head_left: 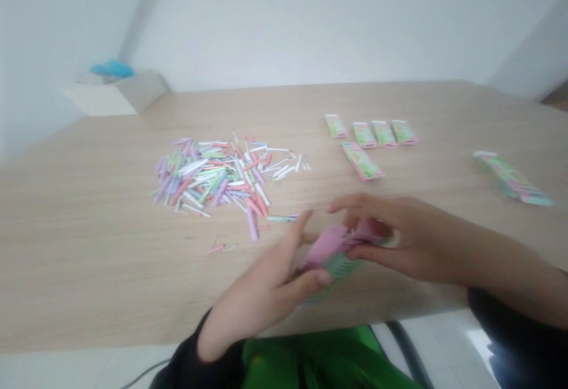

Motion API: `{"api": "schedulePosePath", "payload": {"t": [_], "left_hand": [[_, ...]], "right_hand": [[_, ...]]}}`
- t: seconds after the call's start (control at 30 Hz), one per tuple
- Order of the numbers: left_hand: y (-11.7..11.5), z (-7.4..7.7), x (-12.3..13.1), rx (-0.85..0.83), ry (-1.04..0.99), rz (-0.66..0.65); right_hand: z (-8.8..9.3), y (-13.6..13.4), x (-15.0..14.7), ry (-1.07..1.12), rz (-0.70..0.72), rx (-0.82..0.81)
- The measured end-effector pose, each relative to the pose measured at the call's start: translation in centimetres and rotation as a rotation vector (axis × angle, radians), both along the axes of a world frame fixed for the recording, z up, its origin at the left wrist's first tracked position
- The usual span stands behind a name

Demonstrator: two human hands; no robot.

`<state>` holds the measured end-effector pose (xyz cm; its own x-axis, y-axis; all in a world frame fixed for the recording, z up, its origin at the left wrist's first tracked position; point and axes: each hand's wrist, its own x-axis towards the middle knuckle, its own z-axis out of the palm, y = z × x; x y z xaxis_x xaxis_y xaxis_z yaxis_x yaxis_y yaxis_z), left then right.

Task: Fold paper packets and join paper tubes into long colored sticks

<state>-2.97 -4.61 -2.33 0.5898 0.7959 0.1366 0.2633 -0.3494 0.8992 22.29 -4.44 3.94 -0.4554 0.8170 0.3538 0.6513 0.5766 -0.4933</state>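
A small pink and green cardboard box (326, 248), blurred by motion, is held between both hands near the table's front edge. My left hand (279, 279) grips its left end, with the thumb along the near side and the fingers behind. My right hand (386, 226) pinches the right end, where pink flaps seem to stick up; whether anything is inside cannot be made out. Beyond my left hand lies a loose heap of slim pastel sticks (213, 173), like pen parts, in purple, white, green and coral. One purple stick (252, 224) lies at the heap's near side.
Several green and pink packets (362, 161) lie behind my right hand. Another packet (512, 179) lies far right. At the back left stands an open white box (110, 98) with something blue in it. A few thin bits (217, 248) lie left of my left hand.
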Motion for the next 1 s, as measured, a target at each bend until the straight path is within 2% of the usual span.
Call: {"api": "schedulePosePath", "payload": {"t": [0.03, 0.07, 0.13, 0.2, 0.23, 0.3, 0.37, 0.43, 0.5, 0.63, 0.73, 0.83, 0.9, 0.93, 1.0], "left_hand": [[-0.2, -0.2, 0.3, -0.085, -0.04, -0.05], [-0.4, -0.6, 0.6, -0.149, -0.106, -0.045], [-0.7, -1.4, 1.2, -0.258, -0.298, 0.071], [-0.9, -2.2, 1.8, -0.32, -0.461, 0.143], [-0.9, -2.6, 1.9, -0.31, -0.504, 0.167], [-0.9, -3.0, 2.1, -0.161, -0.508, 0.26], [-0.9, -3.2, 2.2, 0.075, -0.454, 0.394], [-0.8, -3.2, 2.1, 0.253, -0.394, 0.443], [-0.8, -3.1, 2.1, 0.343, -0.348, 0.377], [-0.8, -3.2, 1.9, 0.514, -0.234, 0.143], [-1.2, -3.4, 1.6, 0.502, -0.183, 0.127], [-1.4, -3.3, 1.4, 0.394, -0.21, 0.261], [-1.3, -3.3, 1.3, 0.384, -0.247, 0.371], [-1.2, -3.3, 1.2, 0.396, -0.26, 0.404], [-0.9, -3.5, 1.1, 0.404, -0.285, 0.449]], "right_hand": [[-0.4, 0.2, -0.8, 0.03, 0.029, -0.004], [-0.8, 0.3, -1.6, 0.109, 0.024, 0.022], [-1.8, 0.5, -3.0, 0.367, -0.048, 0.069], [-3.0, 0.5, -4.4, 0.626, -0.132, 0.041], [-3.8, 0.5, -5.1, 0.725, -0.169, 0.008], [-5.3, 0.3, -6.3, 0.844, -0.231, -0.022], [-6.7, 0.2, -7.3, 0.849, -0.277, -0.003], [-7.5, -0.2, -8.1, 0.766, -0.29, 0.013], [-7.8, -0.7, -8.7, 0.68, -0.247, 0.016], [-7.4, -1.8, -9.2, 0.616, -0.104, -0.025], [-6.7, -2.0, -8.5, 0.579, -0.064, -0.041], [-6.0, -1.7, -7.1, 0.516, 0.037, -0.104], [-5.9, -1.3, -6.5, 0.479, 0.092, -0.187], [-6.0, -1.0, -6.4, 0.483, 0.09, -0.215], [-6.6, -0.7, -6.7, 0.548, -0.002, -0.212]]}}
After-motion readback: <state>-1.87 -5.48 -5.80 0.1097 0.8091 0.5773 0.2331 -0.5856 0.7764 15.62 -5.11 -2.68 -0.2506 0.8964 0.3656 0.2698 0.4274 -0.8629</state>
